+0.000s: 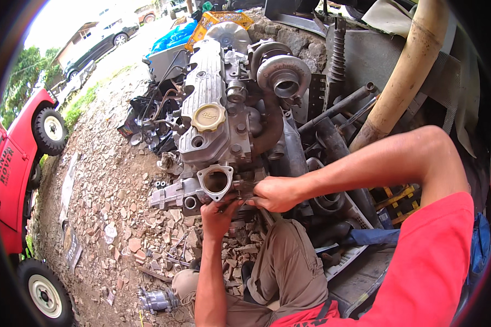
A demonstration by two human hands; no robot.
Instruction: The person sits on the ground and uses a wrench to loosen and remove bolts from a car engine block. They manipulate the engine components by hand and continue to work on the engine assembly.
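A grey metal engine (199,87) fills the upper middle, with an oil filler cap (208,116) on its cover and a turbocharger (283,73) at its right. A three-bolt flanged opening (208,173) sits low on the engine's front. Just below it my left hand (217,212) has its fingers curled at the engine's lower front. My right hand (273,193) is closed beside it, just right of the opening, thumb and finger at a small part low on the engine. What both hands grip is hidden by the fingers.
A red vehicle (13,180) stands at the left on rubble ground (120,218). A cylindrical metal part (155,300) lies at lower left. Pipes (333,114), a bamboo pole (398,82) and scrap crowd the right. A yellow crate (213,24) sits behind the engine; my legs (289,267) are below it.
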